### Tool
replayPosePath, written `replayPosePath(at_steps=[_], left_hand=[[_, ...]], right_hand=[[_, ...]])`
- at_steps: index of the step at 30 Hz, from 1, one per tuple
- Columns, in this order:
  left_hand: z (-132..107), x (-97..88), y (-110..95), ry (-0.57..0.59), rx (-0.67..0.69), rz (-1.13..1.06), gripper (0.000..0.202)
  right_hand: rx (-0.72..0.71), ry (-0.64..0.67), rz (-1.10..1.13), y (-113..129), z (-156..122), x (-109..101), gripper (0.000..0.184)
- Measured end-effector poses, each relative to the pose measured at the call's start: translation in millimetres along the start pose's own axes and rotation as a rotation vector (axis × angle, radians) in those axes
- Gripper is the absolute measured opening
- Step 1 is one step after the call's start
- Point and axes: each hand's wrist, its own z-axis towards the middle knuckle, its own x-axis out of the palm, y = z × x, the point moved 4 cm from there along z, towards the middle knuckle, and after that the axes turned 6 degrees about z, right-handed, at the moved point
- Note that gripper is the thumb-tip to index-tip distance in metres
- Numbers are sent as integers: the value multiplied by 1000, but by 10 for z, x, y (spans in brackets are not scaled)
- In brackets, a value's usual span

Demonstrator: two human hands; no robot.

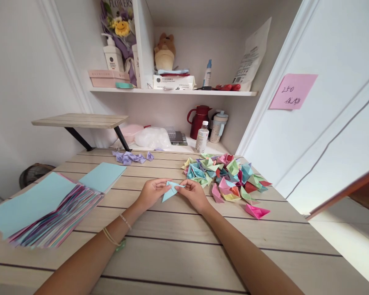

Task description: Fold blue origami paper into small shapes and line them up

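Note:
A light blue folded paper (169, 192) with pointed corners is held between both hands, just above the table. My left hand (153, 191) pinches its left side between thumb and fingers. On the other side, my right hand (194, 194) grips the upper right corner the same way. To the right lies a heap of folded paper boats (224, 174) in green, pink, blue, yellow and red. One bright pink paper boat (257, 211) sits apart at the heap's near side. A thick stack of coloured paper sheets (58, 209), light blue on top, is at the left.
Several crumpled purple paper pieces (132, 157) lie at the table's back. A small raised shelf (80, 120) stands at the back left. Behind the boats are a clear bottle (202, 137), a red jug (199, 121) and a pale tumbler (219, 126). A pink note (293, 91) hangs at the right.

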Motion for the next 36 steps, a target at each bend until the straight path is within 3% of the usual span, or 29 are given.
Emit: replayPosePath(at_steps=[8, 14, 22, 27, 32, 36], left_hand=[[-7, 35, -15, 1, -23, -21, 37], [-12, 53, 13, -13, -54, -42, 37], [-23, 55, -18, -104, -31, -46, 31], [-18, 52, -43, -65, 1, -2, 31], [-73, 140, 2, 75, -113, -79, 57], [-117, 207, 19, 70, -164, -110, 64]], right_hand=[[12, -29, 79, -35, 5, -12, 28], [43, -42, 152, -12, -20, -10, 49], [47, -75, 124, 12, -14, -14, 58], [76, -92, 112, -38, 13, -44, 56], [81, -103, 112, -48, 11, -45, 54], [68, -96, 96, -8, -9, -23, 50]])
